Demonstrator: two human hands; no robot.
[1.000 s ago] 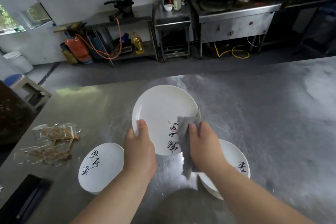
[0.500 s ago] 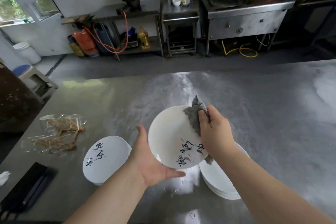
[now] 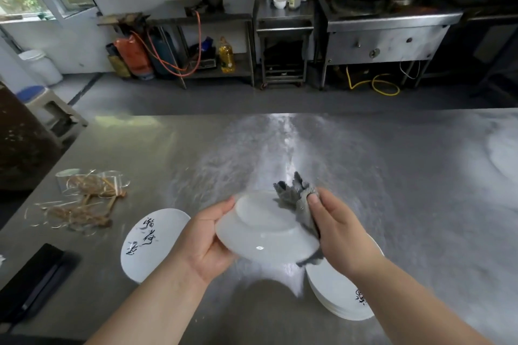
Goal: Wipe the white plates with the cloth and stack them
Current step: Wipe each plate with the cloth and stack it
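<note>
A white plate (image 3: 265, 228) is held above the steel table, turned so its plain underside with the foot ring faces me. My left hand (image 3: 206, 235) grips its left rim. My right hand (image 3: 337, 228) holds a grey cloth (image 3: 298, 199) against the plate's right rim, the cloth's loose end sticking up behind. To the left, a white plate (image 3: 150, 241) with black brush writing lies on the table. A stack of white plates (image 3: 335, 295) sits under my right forearm, partly hidden.
The steel table (image 3: 406, 190) stretches far and right. A bundle of straw ties and clear wrapping (image 3: 84, 199) lies at the left. A black flat object (image 3: 33, 280) lies at the near left edge. Beyond the table stand shelves, a gas cylinder and a stove.
The plate has been flipped from face up to underside up. My left hand moved from cupping beneath it to gripping its left rim. The cloth stays at the right rim.
</note>
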